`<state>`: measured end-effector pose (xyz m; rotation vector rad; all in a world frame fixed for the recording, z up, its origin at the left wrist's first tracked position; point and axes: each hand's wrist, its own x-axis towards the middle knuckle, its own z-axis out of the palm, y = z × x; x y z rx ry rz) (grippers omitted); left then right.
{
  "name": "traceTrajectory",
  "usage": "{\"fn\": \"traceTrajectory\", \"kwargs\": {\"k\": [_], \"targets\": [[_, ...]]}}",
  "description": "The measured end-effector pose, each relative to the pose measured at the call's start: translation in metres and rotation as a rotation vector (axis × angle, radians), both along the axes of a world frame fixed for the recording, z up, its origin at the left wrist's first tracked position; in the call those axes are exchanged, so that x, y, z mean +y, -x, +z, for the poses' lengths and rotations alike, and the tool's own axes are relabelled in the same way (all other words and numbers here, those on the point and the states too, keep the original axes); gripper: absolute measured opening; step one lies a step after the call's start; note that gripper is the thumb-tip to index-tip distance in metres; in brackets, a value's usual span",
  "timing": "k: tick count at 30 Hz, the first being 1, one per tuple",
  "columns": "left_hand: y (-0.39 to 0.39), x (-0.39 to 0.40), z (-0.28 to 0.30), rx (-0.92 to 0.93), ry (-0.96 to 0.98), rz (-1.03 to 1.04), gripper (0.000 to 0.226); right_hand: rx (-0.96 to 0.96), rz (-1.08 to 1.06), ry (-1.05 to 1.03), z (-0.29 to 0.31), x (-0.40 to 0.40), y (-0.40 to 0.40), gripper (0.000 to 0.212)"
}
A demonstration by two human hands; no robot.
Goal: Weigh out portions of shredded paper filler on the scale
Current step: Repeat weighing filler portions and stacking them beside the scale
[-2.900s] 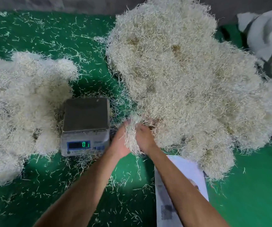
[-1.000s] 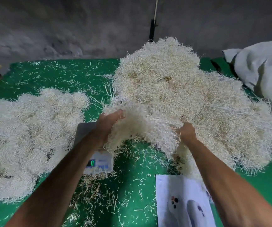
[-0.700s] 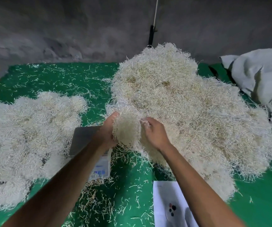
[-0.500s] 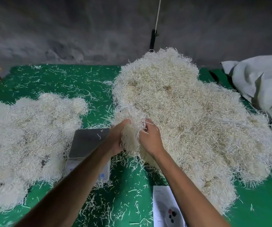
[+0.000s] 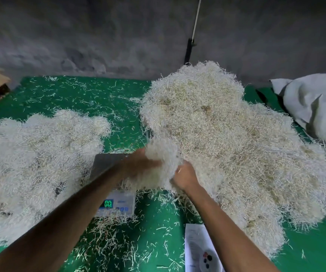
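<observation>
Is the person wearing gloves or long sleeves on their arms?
No. Both arms are bare as far as the picture shows, with no sleeves in view. The left hand and the right hand have no gloves. No watch, ring or bracelet shows on either wrist, though the left hand is blurry and paper shreds cover some of the fingers.

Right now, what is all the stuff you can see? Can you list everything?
shredded paper pile: 1, cream, large, right of scale
smaller shredded paper pile: 1, cream, left of scale
clump of shredded paper: 1, cream, between both hands
digital scale: 1, grey, green digits, centre
green table cover: 1, strewn with shreds
printed sheet: 1, white, bottom edge
grey sack: 1, far right
left hand: gripping clump
right hand: gripping clump
</observation>
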<state>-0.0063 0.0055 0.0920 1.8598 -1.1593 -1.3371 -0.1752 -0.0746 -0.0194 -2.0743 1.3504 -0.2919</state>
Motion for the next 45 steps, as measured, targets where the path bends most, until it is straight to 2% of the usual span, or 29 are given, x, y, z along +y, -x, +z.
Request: {"fn": "traceTrajectory", "kwargs": {"k": [1,3,6,7,8,10,11,13,14,15,17,18,19,20,23,25,26,29,32,34,35,36,38,39,41,42,45], "targets": [[0.006,0.001,-0.008,-0.105,-0.034,-0.071,0.029,-0.044,-0.016,-0.025,0.008,0.0,-0.003,0.062],[0.013,0.003,-0.018,-0.116,-0.026,0.016,0.033,-0.01,0.032,0.052,0.02,-0.008,-0.005,0.057],[-0.001,0.006,-0.014,-0.062,0.013,0.126,0.017,0.216,0.212,0.295,0.031,-0.01,0.003,0.02],[-0.007,0.008,-0.014,-0.058,0.011,0.147,0.016,0.273,0.27,0.333,0.03,-0.009,0.007,0.019],[-0.011,0.012,-0.012,-0.033,-0.003,0.158,0.025,0.318,0.308,0.364,0.025,-0.008,0.01,0.021],[-0.018,0.017,-0.01,-0.023,-0.021,0.17,0.085,0.33,0.323,0.403,0.018,-0.008,0.011,0.023],[-0.021,0.017,-0.013,-0.002,-0.008,0.162,0.104,0.328,0.324,0.411,0.018,-0.01,0.009,0.023],[-0.021,0.02,-0.019,0.141,0.043,0.211,0.12,0.329,0.3,0.39,0.021,-0.013,0.003,0.02],[-0.019,0.021,-0.023,0.2,0.062,0.288,0.118,0.334,0.301,0.39,0.023,-0.016,0.001,0.017],[-0.017,0.021,-0.026,0.226,0.075,0.352,0.103,0.335,0.281,0.375,0.023,-0.019,-0.001,0.015],[-0.009,0.024,-0.033,0.174,0.148,0.39,0.042,0.329,0.175,0.321,0.028,-0.024,-0.007,0.012],[0.0,0.027,-0.035,0.14,0.211,0.374,0.021,0.326,0.115,0.278,0.029,-0.029,-0.011,0.009],[0.008,0.033,-0.036,0.128,0.279,0.365,0.013,0.321,0.079,0.235,0.03,-0.033,-0.016,0.005],[0.01,0.039,-0.038,0.172,0.322,0.405,0.011,0.322,0.051,0.196,0.031,-0.039,-0.02,0.005],[-0.021,0.058,-0.036,0.518,0.421,0.609,0.018,0.268,-0.1,0.096,0.027,-0.064,0.0,0.016],[-0.057,0.066,-0.036,0.589,0.425,0.703,0.029,0.314,-0.18,0.053,0.024,-0.076,0.022,0.021],[-0.072,0.068,-0.039,0.558,0.376,0.774,0.033,0.326,-0.189,0.035,0.023,-0.079,0.027,0.022],[-0.083,0.062,-0.058,0.476,0.24,0.892,0.04,0.293,-0.035,-0.019,0.029,-0.07,0.001,0.035],[-0.083,0.055,-0.071,0.503,0.129,0.786,0.051,0.393,0.208,-0.001,0.044,-0.049,-0.04,0.047],[-0.089,0.053,-0.075,0.537,0.127,0.722,0.06,0.452,0.349,0.129,0.057,-0.035,-0.062,0.053],[-0.09,0.054,-0.078,0.573,0.158,0.695,0.061,0.371,0.409,0.171,0.061,-0.027,-0.073,0.052],[-0.09,0.055,-0.08,0.614,0.193,0.69,0.059,0.21,0.45,0.138,0.065,-0.018,-0.085,0.049],[-0.091,0.057,-0.083,0.689,0.24,0.695,0.055,-0.123,0.449,-0.082,0.07,0.004,-0.11,0.05],[-0.092,0.058,-0.086,0.742,0.25,0.664,0.052,-0.211,0.421,-0.183,0.068,0.013,-0.122,0.051],[-0.094,0.063,-0.086,0.775,0.24,0.593,0.04,-0.246,0.364,-0.257,0.056,0.025,-0.14,0.04],[-0.096,0.065,-0.086,0.73,0.21,0.59,0.034,-0.272,0.3,-0.295,0.046,0.027,-0.145,0.036],[-0.113,0.074,-0.087,0.537,0.049,0.749,0.024,-0.38,0.054,-0.462,0.028,0.023,-0.149,0.051]]}}
